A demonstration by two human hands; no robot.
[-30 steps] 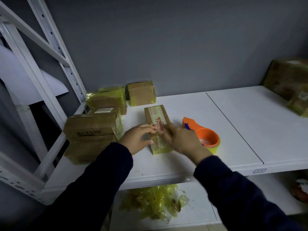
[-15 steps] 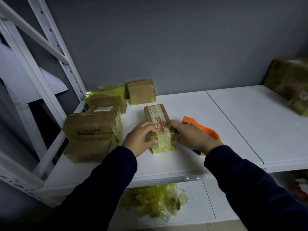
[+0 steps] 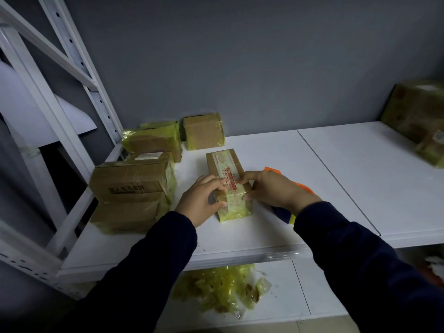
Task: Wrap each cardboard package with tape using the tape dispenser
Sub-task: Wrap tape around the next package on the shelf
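Right hand has left the tape dispenser; with left hand, grips the package.

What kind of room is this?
Probably a storeroom or packing area: white metal shelves, taped cardboard boxes, and scraps of yellow tape on the lower shelf.

Long cardboard package flat on shelf, near end yellow-taped; orange tape dispenser beside.
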